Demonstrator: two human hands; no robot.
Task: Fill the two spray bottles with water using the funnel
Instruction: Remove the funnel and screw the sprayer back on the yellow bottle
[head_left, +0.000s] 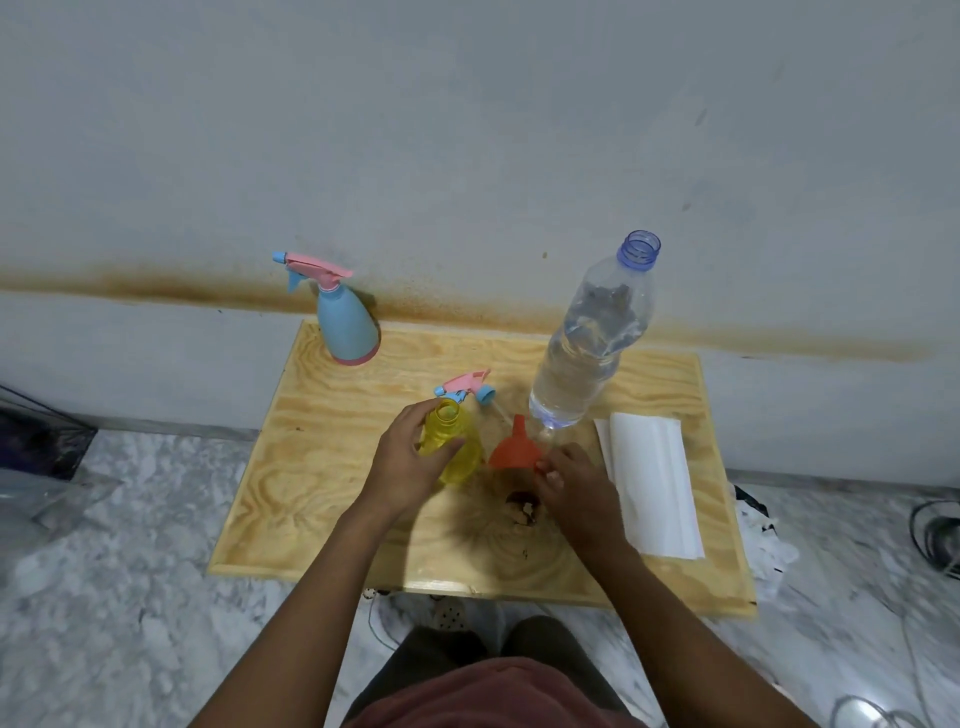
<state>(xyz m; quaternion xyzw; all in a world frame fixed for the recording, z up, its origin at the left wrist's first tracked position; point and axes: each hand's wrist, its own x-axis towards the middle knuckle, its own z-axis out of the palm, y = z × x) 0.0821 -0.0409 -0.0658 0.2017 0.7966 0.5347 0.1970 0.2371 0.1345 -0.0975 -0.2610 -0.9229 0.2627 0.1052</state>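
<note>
The left hand (410, 457) grips the open yellow bottle (453, 441); the right hand (563, 480) pinches the funnel (514, 452). Keep the bottle upright and seat the spout fully in its neck before pouring.

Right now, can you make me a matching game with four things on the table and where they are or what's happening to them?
Things:
1. yellow spray bottle
2. blue spray bottle
3. orange funnel
4. clear water bottle

States:
A. standing at the far left corner, sprayer top on
B. lying on its side, touched by the right hand
C. top off, held by the left hand
D. tallest, cap off, partly full of water

Pairs: 1-C, 2-A, 3-B, 4-D
</note>
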